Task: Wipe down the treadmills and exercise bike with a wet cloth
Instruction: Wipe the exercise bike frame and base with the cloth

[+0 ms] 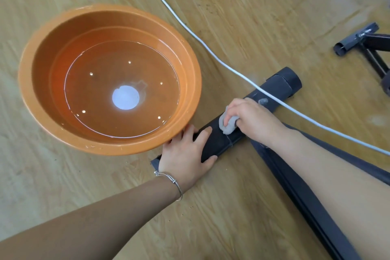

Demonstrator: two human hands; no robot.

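- Most likely an exercise room or home gym, indoors.
- Wood-pattern floor [253, 17] across the whole frame.
- Dark metal foot bar [278, 86] of a fitness machine right of centre, flat on the floor.
- Black tubular frame [358, 40] of a second machine at the right edge.
- White cable [190, 34] trailing from top centre to the right edge.
- Orange basin [27, 65] of water at left.

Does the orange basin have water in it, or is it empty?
Has water: the orange basin shows a waterline ring on its inner wall and light reflections on the surface, well below the rim.
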